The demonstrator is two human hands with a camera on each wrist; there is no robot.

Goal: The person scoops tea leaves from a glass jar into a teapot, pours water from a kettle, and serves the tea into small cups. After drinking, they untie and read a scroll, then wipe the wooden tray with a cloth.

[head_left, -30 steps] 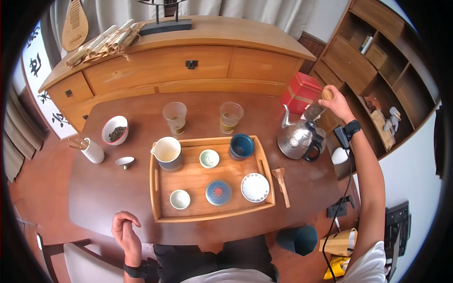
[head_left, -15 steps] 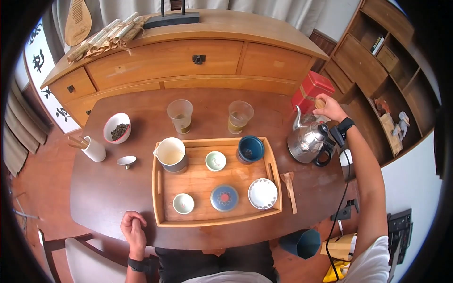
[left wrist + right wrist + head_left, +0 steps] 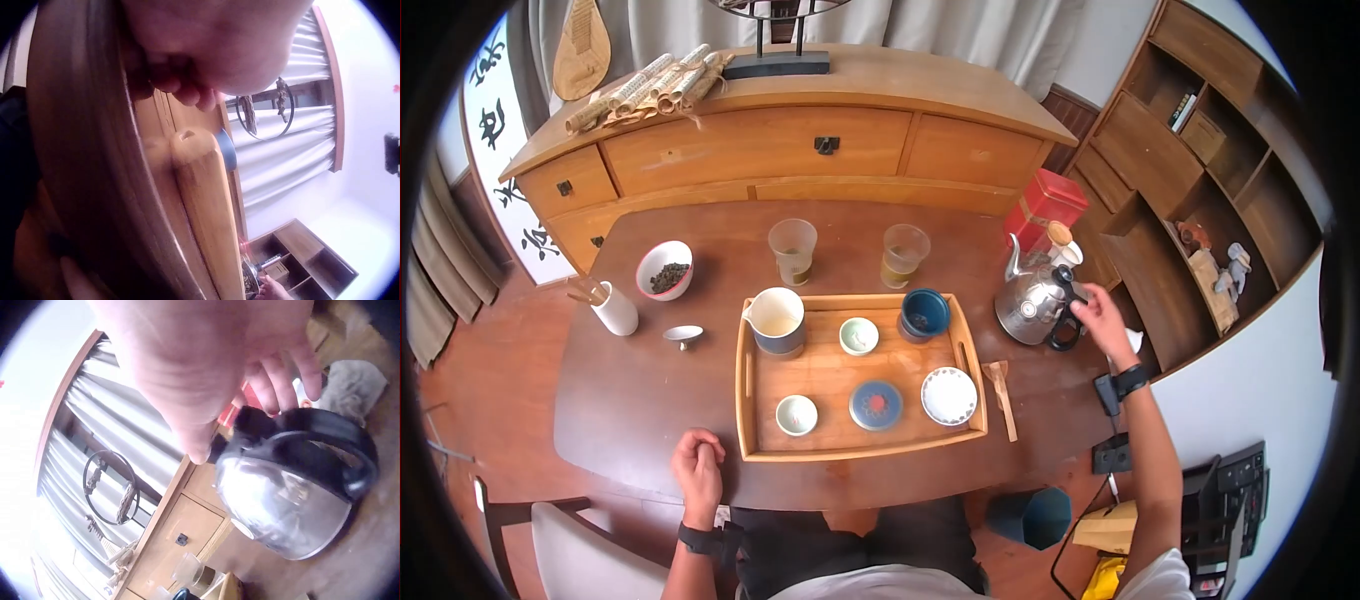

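My right hand (image 3: pixel 1103 320) is at the black handle of a silver kettle (image 3: pixel 1026 308). In the right wrist view its fingers (image 3: pixel 275 381) reach out fairly straight above the kettle's black handle (image 3: pixel 337 434), thumb apart, not wrapped round it. A cork-topped jar (image 3: pixel 1059 233) stands just behind the kettle, partly hidden by it. At the table's near left edge my left hand (image 3: pixel 699 470) rests with loosely curled fingers, holding nothing. Near it is a wooden tray (image 3: pixel 855 453) with a pitcher (image 3: pixel 776 322), small cups, a blue lid (image 3: pixel 875 405), a patterned dish (image 3: pixel 948 396) and a dark blue cup (image 3: pixel 925 314).
Two clear plastic cups, one on the left (image 3: pixel 793 252), stand behind the tray. On the left are a bowl of dark tea leaves (image 3: pixel 665 270), a holder with wooden tools (image 3: pixel 615 309) and a small strainer (image 3: pixel 683 335). A red tin (image 3: pixel 1048 205) and wooden tongs (image 3: pixel 1001 398) lie rightward.
My right hand has let go of the cork-topped jar behind the kettle and moved back toward me to the kettle's handle. My left hand has shifted slightly right along the table edge.
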